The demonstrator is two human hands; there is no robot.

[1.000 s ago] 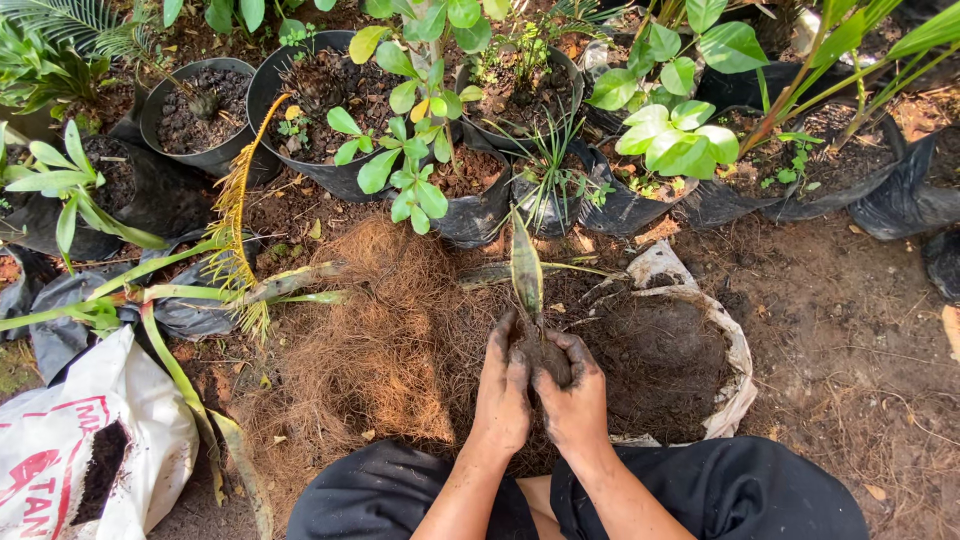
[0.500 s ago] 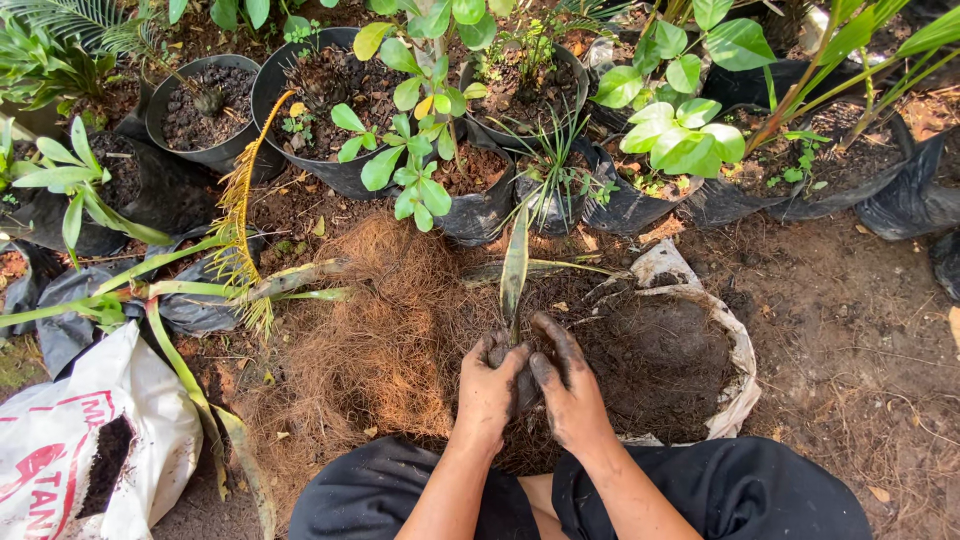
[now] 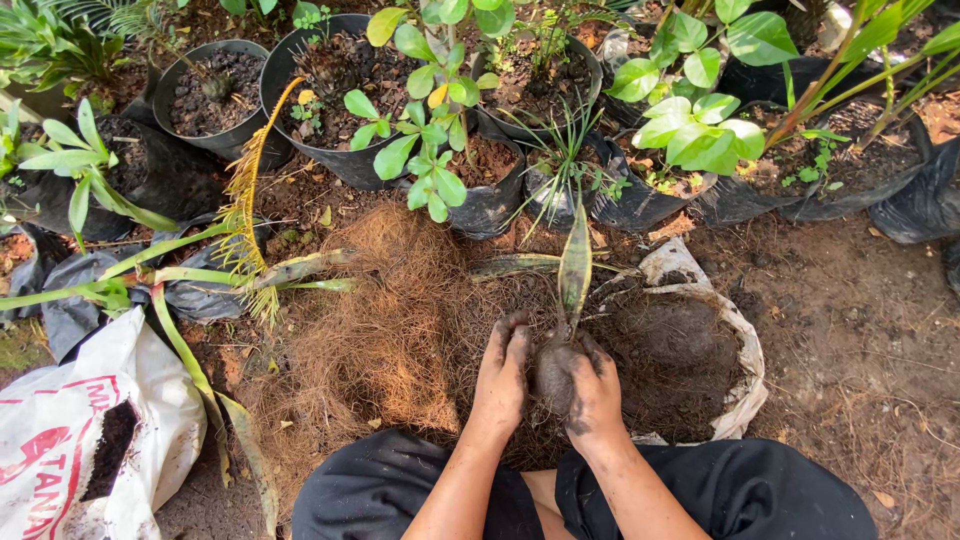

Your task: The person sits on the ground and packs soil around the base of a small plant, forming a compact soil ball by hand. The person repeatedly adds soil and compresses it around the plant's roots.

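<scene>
My left hand [image 3: 502, 375] and my right hand [image 3: 597, 392], both dirty with soil, are cupped around the dark root ball [image 3: 553, 375] of a small plant. Its single long mottled green leaf [image 3: 574, 267] stands upright above my fingers. The hands sit at the near left rim of a rolled-down white sack [image 3: 742, 340] that holds dark soil [image 3: 675, 360]. A heap of brown coconut fibre [image 3: 385, 330] lies just left of my left hand. My knees in black trousers [image 3: 745, 490] frame the bottom of the view.
Black pots and grow bags with green plants [image 3: 435, 110] line the back. A white printed sack of soil [image 3: 90, 440] lies open at the lower left. Uprooted long-leaved plants [image 3: 190, 270] lie on the left. Bare brown earth [image 3: 860, 330] spreads to the right.
My hands opened briefly around the plant's base, then closed on the root ball again; the leaf now stands slightly higher and more upright.
</scene>
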